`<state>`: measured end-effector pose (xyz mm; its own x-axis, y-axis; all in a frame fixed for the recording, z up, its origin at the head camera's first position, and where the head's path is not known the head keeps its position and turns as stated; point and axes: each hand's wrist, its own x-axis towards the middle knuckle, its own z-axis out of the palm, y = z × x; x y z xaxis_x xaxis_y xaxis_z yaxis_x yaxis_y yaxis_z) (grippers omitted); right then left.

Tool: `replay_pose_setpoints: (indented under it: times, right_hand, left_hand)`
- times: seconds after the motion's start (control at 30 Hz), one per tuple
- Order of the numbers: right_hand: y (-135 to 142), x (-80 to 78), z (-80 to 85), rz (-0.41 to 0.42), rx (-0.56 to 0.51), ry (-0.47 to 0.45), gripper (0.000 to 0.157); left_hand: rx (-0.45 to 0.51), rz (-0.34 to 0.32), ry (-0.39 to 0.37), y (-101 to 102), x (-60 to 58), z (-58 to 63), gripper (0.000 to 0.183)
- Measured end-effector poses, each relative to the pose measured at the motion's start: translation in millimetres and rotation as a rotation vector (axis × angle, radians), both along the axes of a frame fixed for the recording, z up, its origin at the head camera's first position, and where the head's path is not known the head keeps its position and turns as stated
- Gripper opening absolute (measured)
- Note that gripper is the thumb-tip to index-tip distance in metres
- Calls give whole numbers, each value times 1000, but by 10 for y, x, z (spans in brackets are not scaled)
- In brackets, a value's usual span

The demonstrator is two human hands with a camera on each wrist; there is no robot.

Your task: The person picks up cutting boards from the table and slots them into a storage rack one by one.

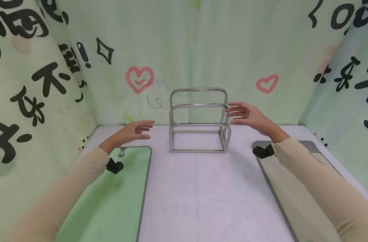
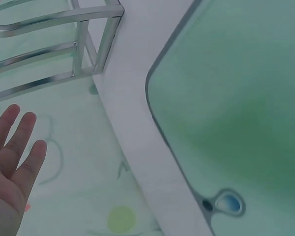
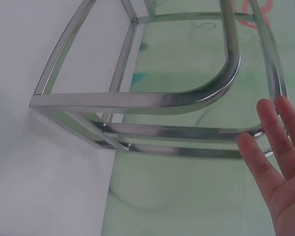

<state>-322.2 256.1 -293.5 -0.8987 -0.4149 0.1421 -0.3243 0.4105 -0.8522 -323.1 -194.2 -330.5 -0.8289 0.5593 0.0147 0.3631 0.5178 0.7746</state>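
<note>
A silver metal rack (image 1: 199,151) with three upright loops stands at the back middle of the white table. My right hand (image 1: 244,116) is at the rack's right side, fingers extended, fingertips right by the upper bends of the loops. In the right wrist view its spread fingers (image 3: 273,142) overlap the rack's tubes (image 3: 167,101). To the left of the rack my left hand (image 1: 131,131) hovers with fingers stretched toward it, a gap between them. The left wrist view has that hand (image 2: 12,172) with fingers spread and nothing in them, below the rack (image 2: 59,19).
Under my left arm lies a green board (image 1: 126,188) with a grey edge and a small hanging hole (image 1: 121,153). A beige board (image 1: 280,178) with a grey rim lies under my right arm. Printed green curtains (image 1: 190,50) enclose the white table (image 1: 196,201) at back and sides.
</note>
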Motion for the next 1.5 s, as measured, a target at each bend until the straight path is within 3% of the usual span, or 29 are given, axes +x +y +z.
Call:
replay_pose_setpoints:
  times: [0.27,0.53,0.7,1.17,1.33,1.5]
  right_hand:
    - [-273,24,161,58,-22,20,62]
    - [-690,84,158,182,-116,29,63]
    - [-942,134,59,229,-130,21,63]
    - [-1461,236,-297,245,-194,-161,61]
    - [-1654,257,-397,270,-158,-213,57]
    - [-1858,305,-507,299,-161,-309,53]
  left_hand:
    - [-44,10,17,-149,88,163,66]
    - [-65,45,51,-346,198,188,63]
    - [-84,77,26,-508,285,162,61]
    - [-166,161,-95,-978,515,3,63]
    - [-228,200,-118,-1179,518,-103,64]
    - [-245,231,-188,-1348,514,-164,65]
